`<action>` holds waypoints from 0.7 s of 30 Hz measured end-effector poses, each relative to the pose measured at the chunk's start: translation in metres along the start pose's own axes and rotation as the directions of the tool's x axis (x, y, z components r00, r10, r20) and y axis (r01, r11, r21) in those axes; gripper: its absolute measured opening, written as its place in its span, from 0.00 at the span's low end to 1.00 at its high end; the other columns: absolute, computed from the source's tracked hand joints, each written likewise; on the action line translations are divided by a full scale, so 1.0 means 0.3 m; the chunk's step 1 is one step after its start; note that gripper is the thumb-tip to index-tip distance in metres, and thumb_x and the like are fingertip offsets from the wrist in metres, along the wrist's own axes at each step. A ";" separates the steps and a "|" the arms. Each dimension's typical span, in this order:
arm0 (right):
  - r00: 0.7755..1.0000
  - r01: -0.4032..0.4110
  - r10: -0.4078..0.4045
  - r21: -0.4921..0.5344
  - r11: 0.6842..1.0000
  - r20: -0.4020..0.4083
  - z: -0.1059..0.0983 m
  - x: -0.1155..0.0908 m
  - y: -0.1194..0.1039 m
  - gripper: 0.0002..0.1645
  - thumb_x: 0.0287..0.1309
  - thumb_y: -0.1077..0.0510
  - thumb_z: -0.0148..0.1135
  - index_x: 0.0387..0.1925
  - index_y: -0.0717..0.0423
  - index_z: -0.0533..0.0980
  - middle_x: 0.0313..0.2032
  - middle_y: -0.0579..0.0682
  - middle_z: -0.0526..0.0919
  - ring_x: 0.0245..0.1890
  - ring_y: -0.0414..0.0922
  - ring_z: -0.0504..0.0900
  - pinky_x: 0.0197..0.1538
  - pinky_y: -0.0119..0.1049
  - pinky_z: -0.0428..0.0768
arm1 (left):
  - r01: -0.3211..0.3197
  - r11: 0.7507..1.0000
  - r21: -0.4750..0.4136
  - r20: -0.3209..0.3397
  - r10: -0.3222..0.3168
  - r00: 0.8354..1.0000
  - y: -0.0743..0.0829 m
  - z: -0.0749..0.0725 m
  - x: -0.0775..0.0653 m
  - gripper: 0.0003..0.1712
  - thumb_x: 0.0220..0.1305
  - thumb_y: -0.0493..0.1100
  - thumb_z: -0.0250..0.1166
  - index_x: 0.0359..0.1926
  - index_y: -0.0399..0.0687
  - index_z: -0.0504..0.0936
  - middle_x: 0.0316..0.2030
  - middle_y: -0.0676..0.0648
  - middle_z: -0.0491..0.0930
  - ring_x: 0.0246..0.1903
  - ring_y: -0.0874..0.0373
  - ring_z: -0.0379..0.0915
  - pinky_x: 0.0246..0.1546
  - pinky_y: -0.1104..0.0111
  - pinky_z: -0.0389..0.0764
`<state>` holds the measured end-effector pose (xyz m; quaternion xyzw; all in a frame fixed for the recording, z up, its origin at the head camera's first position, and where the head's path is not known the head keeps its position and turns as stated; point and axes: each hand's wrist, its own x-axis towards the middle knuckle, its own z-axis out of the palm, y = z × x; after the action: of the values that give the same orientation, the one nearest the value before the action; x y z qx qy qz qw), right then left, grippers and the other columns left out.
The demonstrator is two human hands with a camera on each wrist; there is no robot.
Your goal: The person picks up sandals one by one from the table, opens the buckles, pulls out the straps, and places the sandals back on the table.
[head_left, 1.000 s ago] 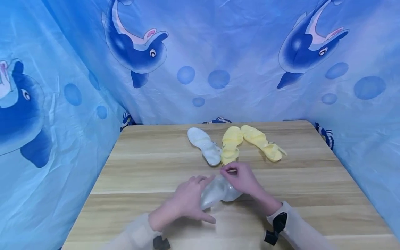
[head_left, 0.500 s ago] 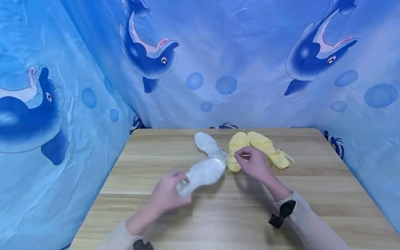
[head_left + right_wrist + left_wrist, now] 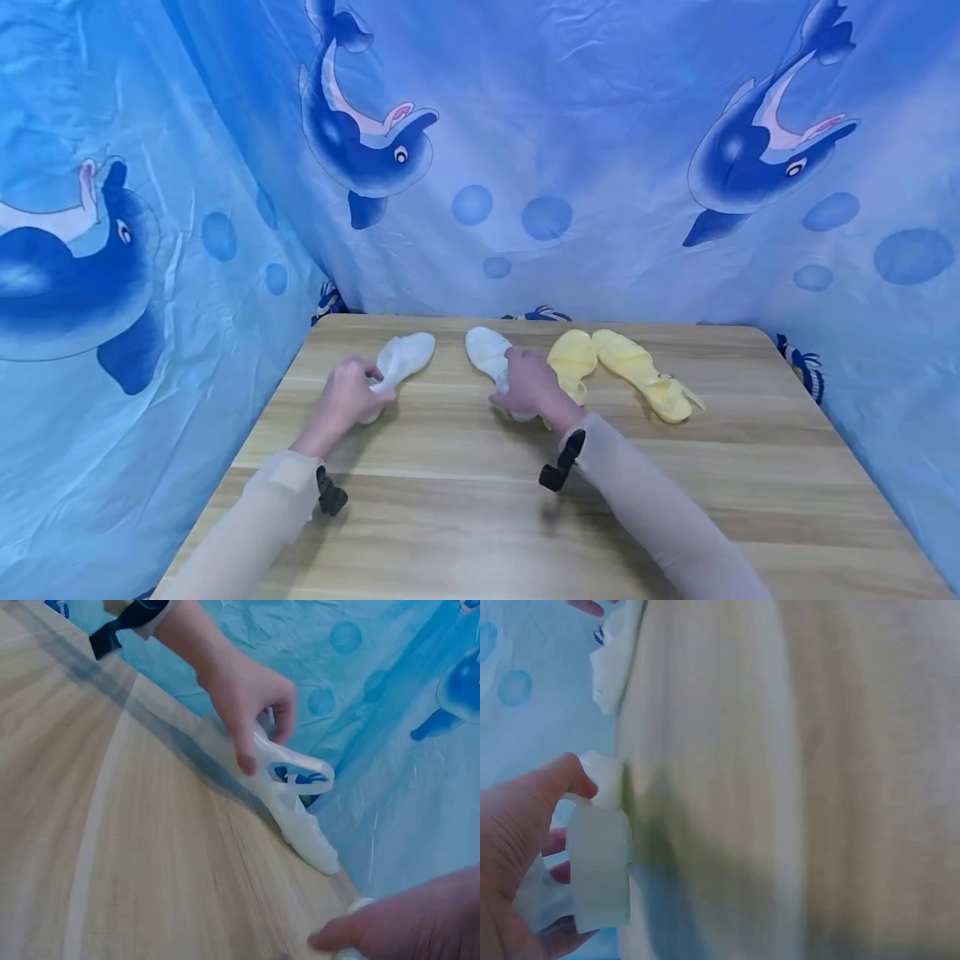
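Toward the left of the table, my left hand (image 3: 348, 396) grips a white sandal (image 3: 408, 354) by its heel end, the toe pointing away. In the left wrist view my thumb and fingers wrap the heel (image 3: 600, 870). My right hand (image 3: 528, 379) bends over a second white sandal (image 3: 486, 346) near the middle, thumb on its near side and fingers across it, hiding its middle. The right wrist view shows only the right thumb side (image 3: 420, 922) at a bit of that sandal. Close to the right hand lies a yellow sandal (image 3: 573, 354).
Another yellow sandal (image 3: 633, 367) lies to the right, toe ends close together with the first. They are on a wood-grain table (image 3: 450, 525) with its far edge just beyond. A blue dolphin-print curtain (image 3: 600, 150) surrounds the back and sides.
My left hand has carried its white sandal from the middle to the left and set its toe away from me. My right hand has moved left, from near the yellow sandal onto the other white sandal.
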<state>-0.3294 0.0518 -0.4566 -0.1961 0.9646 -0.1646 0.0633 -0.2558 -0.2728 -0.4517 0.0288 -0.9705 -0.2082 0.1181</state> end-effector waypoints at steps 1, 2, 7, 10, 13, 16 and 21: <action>1.000 -0.011 0.012 -0.032 0.999 0.020 0.005 0.007 -0.004 0.51 0.52 0.40 0.79 0.70 0.59 0.70 0.54 0.59 0.84 0.52 0.56 0.83 0.57 0.53 0.84 | 0.019 1.000 0.001 0.028 -0.019 0.999 -0.008 0.007 -0.002 0.22 0.45 0.47 0.81 0.40 0.38 0.89 0.52 0.31 0.86 0.52 0.33 0.82 0.56 0.43 0.84; 0.999 -0.018 0.020 -0.057 0.998 0.032 0.007 0.013 -0.007 0.50 0.51 0.40 0.80 0.68 0.58 0.71 0.51 0.58 0.85 0.50 0.56 0.84 0.61 0.55 0.82 | 0.031 0.999 0.012 0.055 -0.032 0.998 -0.013 0.013 -0.005 0.23 0.46 0.48 0.81 0.41 0.38 0.89 0.53 0.30 0.85 0.52 0.34 0.82 0.56 0.43 0.84; 1.000 0.023 -0.021 -0.145 0.989 0.012 0.020 0.029 -0.022 0.41 0.44 0.38 0.83 0.54 0.55 0.77 0.39 0.50 0.87 0.42 0.51 0.84 0.75 0.64 0.68 | 0.056 0.982 0.178 0.189 -0.090 0.978 0.037 -0.008 -0.037 0.34 0.50 0.59 0.82 0.47 0.37 0.86 0.52 0.31 0.82 0.50 0.34 0.80 0.59 0.37 0.80; 0.998 0.063 -0.066 -0.117 0.991 -0.016 0.019 0.001 -0.036 0.38 0.42 0.35 0.82 0.47 0.54 0.79 0.36 0.49 0.85 0.37 0.49 0.82 0.62 0.56 0.80 | -0.020 0.958 0.286 0.168 -0.030 0.985 0.143 -0.052 -0.064 0.37 0.48 0.63 0.83 0.47 0.38 0.86 0.53 0.32 0.83 0.53 0.32 0.79 0.63 0.33 0.73; 0.995 0.088 -0.091 -0.073 0.993 -0.037 0.006 -0.060 -0.055 0.38 0.41 0.34 0.81 0.47 0.54 0.79 0.36 0.49 0.83 0.36 0.47 0.79 0.42 0.44 0.83 | -0.137 0.963 0.234 0.097 0.118 0.988 0.278 -0.085 -0.092 0.32 0.51 0.59 0.83 0.48 0.41 0.88 0.55 0.34 0.85 0.58 0.33 0.78 0.66 0.37 0.74; 0.997 0.081 -0.081 0.000 0.997 -0.002 -0.008 -0.149 -0.072 0.40 0.40 0.37 0.82 0.51 0.56 0.79 0.38 0.50 0.83 0.35 0.45 0.78 0.33 0.37 0.81 | -0.245 0.969 0.009 0.102 0.243 0.965 0.397 -0.085 -0.128 0.23 0.58 0.51 0.80 0.49 0.43 0.89 0.53 0.39 0.88 0.54 0.41 0.83 0.60 0.48 0.84; 0.982 0.102 -0.114 0.087 0.991 0.151 0.003 -0.303 -0.063 0.47 0.41 0.37 0.84 0.56 0.59 0.77 0.41 0.52 0.82 0.35 0.45 0.79 0.33 0.38 0.82 | -0.285 0.911 -0.297 0.232 0.358 0.905 0.495 -0.016 -0.206 0.12 0.65 0.42 0.74 0.47 0.41 0.89 0.40 0.45 0.91 0.38 0.56 0.87 0.43 0.62 0.91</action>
<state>-0.2394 0.0715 -0.4458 -0.2579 0.9373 -0.1902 0.1371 -0.1956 -0.1327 -0.3999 -0.1782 -0.9334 -0.3112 0.0148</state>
